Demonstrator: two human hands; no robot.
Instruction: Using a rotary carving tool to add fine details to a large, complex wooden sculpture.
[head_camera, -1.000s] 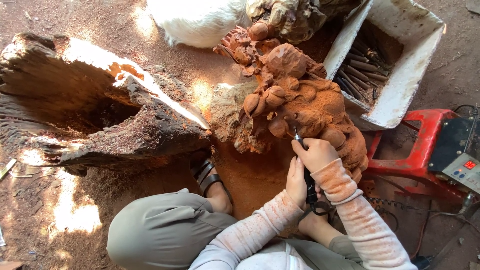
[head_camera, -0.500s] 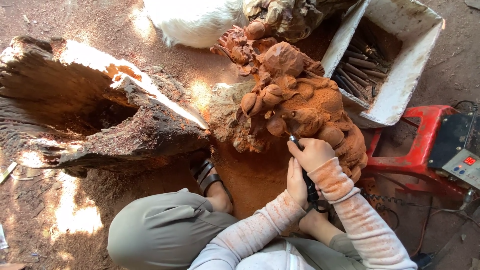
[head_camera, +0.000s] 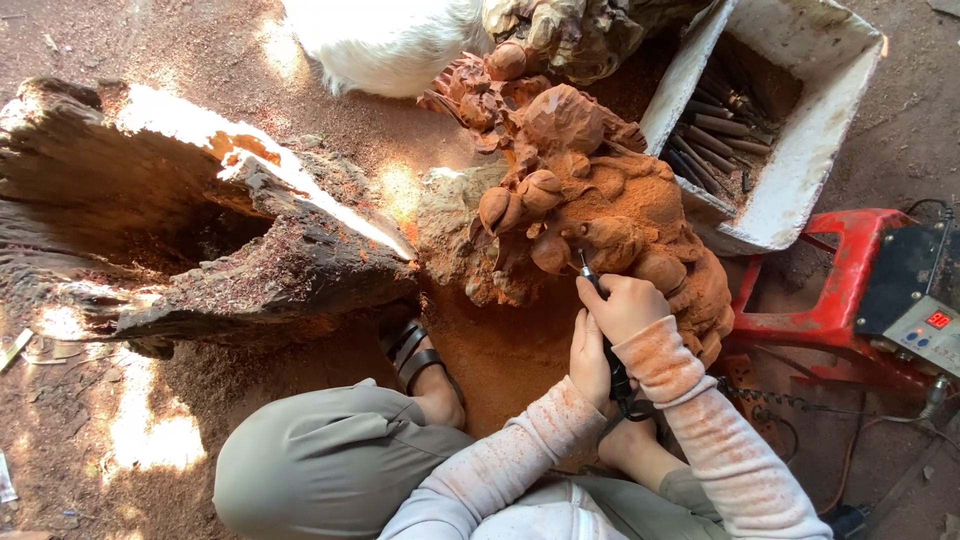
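From the head camera, the right hand (head_camera: 628, 305) is closed around a slim black rotary carving tool (head_camera: 603, 322), whose tip meets the reddish wood carving (head_camera: 590, 200) just above the knuckles. The left hand (head_camera: 590, 358) sits directly below the right, wrapped around the tool's lower shaft, so the two hands touch and grip the same handpiece. The carving, dusted with orange sawdust and shaped into rounded lobes, rises away from the hands. To the left of the hands lies a large hollowed dark log (head_camera: 200, 240), and nearer, a sandalled foot (head_camera: 425, 370) beside the bent knee in grey trousers (head_camera: 320, 470). Up and to the right of the hands stands a white box of chisels (head_camera: 800, 170); further right, a red stool (head_camera: 850, 290) carries a grey control unit (head_camera: 925, 310).
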